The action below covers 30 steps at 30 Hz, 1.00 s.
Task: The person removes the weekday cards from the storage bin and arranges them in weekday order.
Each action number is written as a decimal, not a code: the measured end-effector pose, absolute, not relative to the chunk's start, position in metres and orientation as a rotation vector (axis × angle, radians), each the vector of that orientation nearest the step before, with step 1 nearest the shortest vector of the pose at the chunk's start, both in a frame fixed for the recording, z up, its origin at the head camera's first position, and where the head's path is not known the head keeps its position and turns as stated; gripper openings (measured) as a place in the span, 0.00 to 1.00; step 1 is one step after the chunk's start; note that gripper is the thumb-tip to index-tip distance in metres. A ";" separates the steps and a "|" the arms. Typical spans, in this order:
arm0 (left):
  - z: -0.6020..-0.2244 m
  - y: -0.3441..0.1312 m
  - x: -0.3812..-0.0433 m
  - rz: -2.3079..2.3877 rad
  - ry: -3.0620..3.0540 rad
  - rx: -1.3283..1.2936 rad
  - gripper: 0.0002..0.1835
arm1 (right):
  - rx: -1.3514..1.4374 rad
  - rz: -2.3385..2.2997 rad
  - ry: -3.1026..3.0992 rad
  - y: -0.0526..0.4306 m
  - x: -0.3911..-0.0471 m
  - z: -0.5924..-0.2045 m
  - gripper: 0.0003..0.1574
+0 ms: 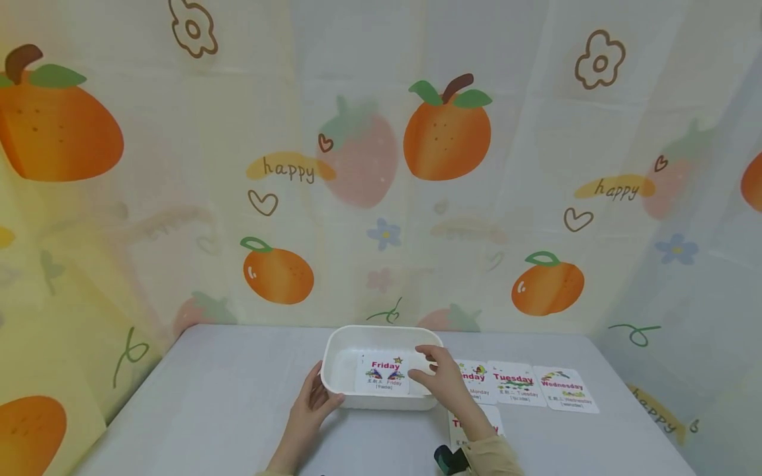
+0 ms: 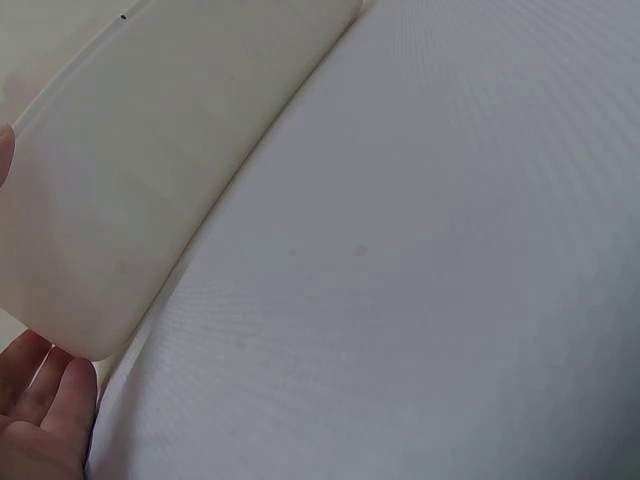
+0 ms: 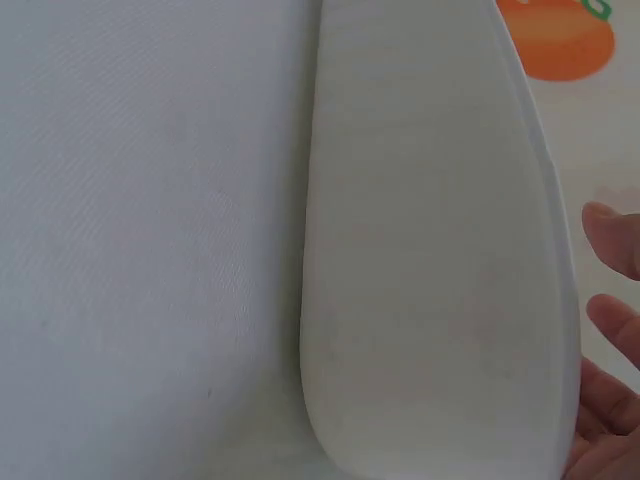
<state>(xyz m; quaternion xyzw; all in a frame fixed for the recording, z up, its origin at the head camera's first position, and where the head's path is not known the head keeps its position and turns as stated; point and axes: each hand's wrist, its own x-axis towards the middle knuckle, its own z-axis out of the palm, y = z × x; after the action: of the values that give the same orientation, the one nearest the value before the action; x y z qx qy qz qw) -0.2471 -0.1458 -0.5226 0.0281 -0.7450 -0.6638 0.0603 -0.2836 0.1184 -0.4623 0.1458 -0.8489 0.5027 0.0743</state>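
Observation:
A white plastic tray point(image 1: 389, 401) sits on the table, with a card reading "Friday" point(image 1: 383, 374) inside it. My left hand point(image 1: 309, 400) grips the tray's left front corner, thumb at the rim and fingers around the side; the left wrist view shows fingertips point(image 2: 70, 395) at its lower corner. Over the tray's right end is my right hand point(image 1: 443, 380), thumb and fingers spread apart with nothing between them. In the right wrist view its fingers point(image 3: 612, 240) show beyond the tray's rim.
Right of the tray lie a partly covered "Monday" card point(image 1: 479, 391), a "Tuesday" card point(image 1: 514, 383) and a "Wednesday" card point(image 1: 565, 390) in a row. Below them, another card point(image 1: 491, 416) is partly hidden by the right forearm. A fruit-patterned cloth point(image 1: 381, 264) hangs behind the table.

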 end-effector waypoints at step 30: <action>-0.527 -0.148 -0.247 -2.037 -2.211 0.074 0.46 | 0.277 1.558 -2.875 0.089 -0.324 -0.473 0.44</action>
<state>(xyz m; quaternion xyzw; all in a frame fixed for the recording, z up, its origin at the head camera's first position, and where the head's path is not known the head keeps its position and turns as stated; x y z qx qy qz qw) -0.2471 -0.1475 -0.5268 0.0246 -0.7336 -0.6759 0.0668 -0.3241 0.0887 -0.4732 0.0842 -0.8739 0.4736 -0.0702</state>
